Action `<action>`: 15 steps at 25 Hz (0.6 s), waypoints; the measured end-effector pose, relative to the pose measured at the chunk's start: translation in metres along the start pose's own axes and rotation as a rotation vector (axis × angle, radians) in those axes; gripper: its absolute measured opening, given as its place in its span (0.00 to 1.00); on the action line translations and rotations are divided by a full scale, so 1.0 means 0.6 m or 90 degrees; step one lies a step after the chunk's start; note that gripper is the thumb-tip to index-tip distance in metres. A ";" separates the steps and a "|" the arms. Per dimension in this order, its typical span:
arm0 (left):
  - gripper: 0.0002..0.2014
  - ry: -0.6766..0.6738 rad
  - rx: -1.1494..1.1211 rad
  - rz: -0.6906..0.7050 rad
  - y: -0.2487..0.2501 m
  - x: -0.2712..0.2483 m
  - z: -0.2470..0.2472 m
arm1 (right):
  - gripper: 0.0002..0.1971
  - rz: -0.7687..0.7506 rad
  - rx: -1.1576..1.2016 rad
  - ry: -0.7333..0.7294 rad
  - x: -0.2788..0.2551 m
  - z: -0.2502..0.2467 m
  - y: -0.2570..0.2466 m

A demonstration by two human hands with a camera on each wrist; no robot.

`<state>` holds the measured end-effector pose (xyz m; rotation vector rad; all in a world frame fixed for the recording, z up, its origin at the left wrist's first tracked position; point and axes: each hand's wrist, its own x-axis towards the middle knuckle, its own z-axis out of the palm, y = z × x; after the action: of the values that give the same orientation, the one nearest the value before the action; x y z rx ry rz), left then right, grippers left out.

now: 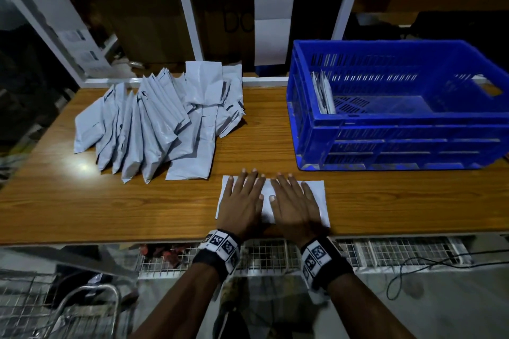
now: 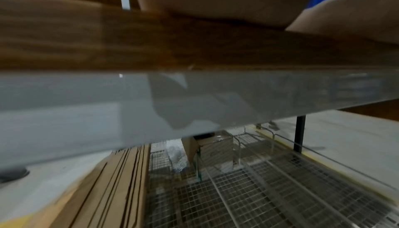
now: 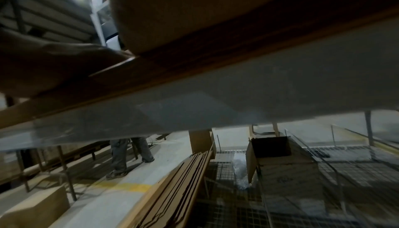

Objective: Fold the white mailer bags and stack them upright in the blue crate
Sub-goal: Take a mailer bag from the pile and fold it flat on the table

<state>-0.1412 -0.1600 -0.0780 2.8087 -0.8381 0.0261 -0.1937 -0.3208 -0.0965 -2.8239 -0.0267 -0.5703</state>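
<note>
A white mailer bag (image 1: 316, 195) lies flat near the front edge of the wooden table (image 1: 82, 209). My left hand (image 1: 242, 201) and my right hand (image 1: 294, 203) press down on it side by side, fingers straight and spread. A fanned pile of white mailer bags (image 1: 154, 124) lies at the back left of the table. The blue crate (image 1: 399, 129) stands at the right, with a few folded bags (image 1: 323, 96) upright against its left wall. Both wrist views look along the table's front edge (image 2: 194, 57) from below, showing only the heels of my palms.
White shelf uprights (image 1: 190, 8) and cardboard boxes stand behind the table. Below the table's front edge run wire-mesh racks (image 1: 270, 256) and a black cable (image 1: 413, 264). Flat cardboard sheets (image 3: 172, 189) lean under the table, and a person's legs (image 3: 127, 156) stand on the floor beyond.
</note>
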 end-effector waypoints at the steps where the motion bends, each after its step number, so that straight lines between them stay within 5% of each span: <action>1: 0.26 -0.018 -0.005 0.003 -0.002 0.000 0.002 | 0.22 -0.011 -0.021 -0.007 -0.004 0.003 -0.001; 15: 0.30 -0.005 -0.083 -0.017 -0.047 -0.010 -0.005 | 0.30 0.112 -0.119 -0.131 -0.027 -0.041 0.086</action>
<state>-0.1307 -0.1335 -0.0812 2.6997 -0.7757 -0.0429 -0.2143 -0.3765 -0.0937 -3.0126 0.2449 -0.2545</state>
